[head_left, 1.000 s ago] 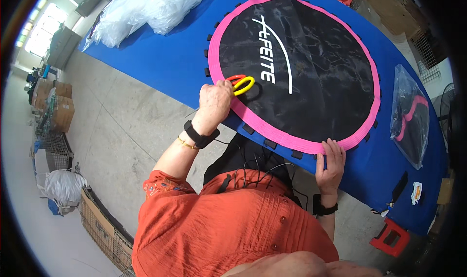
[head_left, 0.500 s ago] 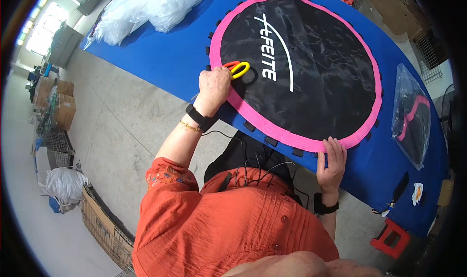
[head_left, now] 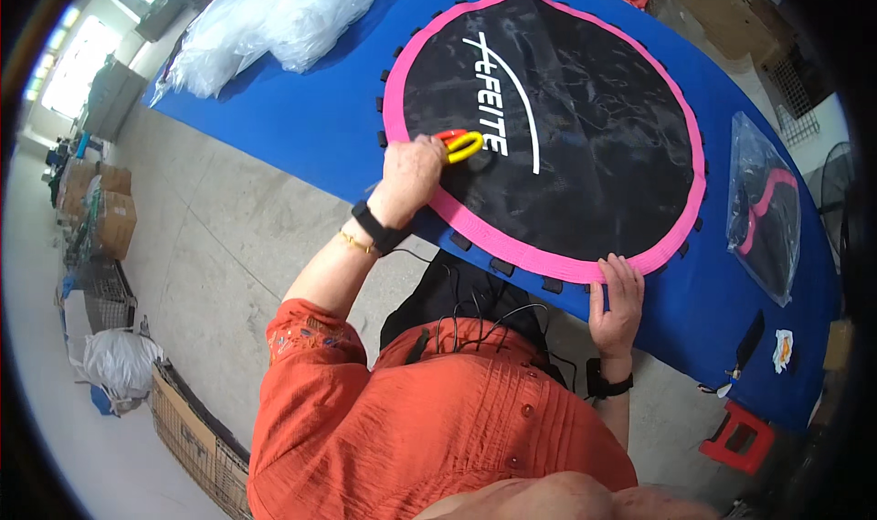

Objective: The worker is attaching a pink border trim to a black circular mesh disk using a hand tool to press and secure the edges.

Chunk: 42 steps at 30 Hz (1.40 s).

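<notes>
A round black trampoline mat (head_left: 585,127) with a pink border and black loops around its edge lies flat on the blue-covered table (head_left: 274,136). At the mat's left near edge my left hand (head_left: 413,173) is closed around a pair of scissors (head_left: 468,145). Their red and yellow handle loops stick out over the black fabric; the blades are mostly hidden by the hand. My right hand (head_left: 618,301) rests on the pink border at the near edge, fingers stretched out over it and the thumb apart.
Clear plastic sheeting (head_left: 274,26) is heaped at the far left. To the right lie a bagged black and pink mat (head_left: 766,209), a dark blade-shaped tool (head_left: 751,342) and a small white packet (head_left: 783,351). A red stool (head_left: 738,438) stands beside the table, and cables (head_left: 475,314) hang by my waist.
My left hand has shifted slightly right and nearer with the scissors, turning their handles further over the black fabric. The right hand stays on the border. The whole view has moved a little.
</notes>
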Tool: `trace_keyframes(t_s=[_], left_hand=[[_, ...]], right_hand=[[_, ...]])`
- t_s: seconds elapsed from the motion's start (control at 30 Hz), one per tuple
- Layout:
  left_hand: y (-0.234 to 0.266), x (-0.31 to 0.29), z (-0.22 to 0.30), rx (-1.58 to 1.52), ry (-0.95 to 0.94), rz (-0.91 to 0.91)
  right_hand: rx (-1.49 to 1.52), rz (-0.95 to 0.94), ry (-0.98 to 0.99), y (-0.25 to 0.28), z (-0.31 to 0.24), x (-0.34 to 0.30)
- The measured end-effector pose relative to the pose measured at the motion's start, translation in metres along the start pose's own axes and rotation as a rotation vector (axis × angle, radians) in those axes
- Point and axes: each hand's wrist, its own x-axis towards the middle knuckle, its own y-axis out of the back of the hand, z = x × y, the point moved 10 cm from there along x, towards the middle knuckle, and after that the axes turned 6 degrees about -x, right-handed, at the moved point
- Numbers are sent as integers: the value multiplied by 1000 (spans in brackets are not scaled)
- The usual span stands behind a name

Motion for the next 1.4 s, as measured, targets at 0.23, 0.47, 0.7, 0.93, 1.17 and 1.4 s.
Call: trace_keyframes(t_s=[0.23,0.47,0.7,0.93,1.17,1.4], left_hand=[[20,-19,80,-194,-198,-44],[6,23,64,-244,-79,-61],[4,9,95,-1488,227,-348],[23,-1,131,-2020,292,-430],[30,-6,131,-1943,227,-300],[50,-6,125,-1764,18,-255]], right_hand=[[47,8,-12,4,0,6],[80,24,-44,5,1,6],[564,-212,-185,13,-37,37],[524,-305,-142,-15,-80,91],[505,-257,-119,-34,-85,110],[363,-116,-74,-24,-76,125]])
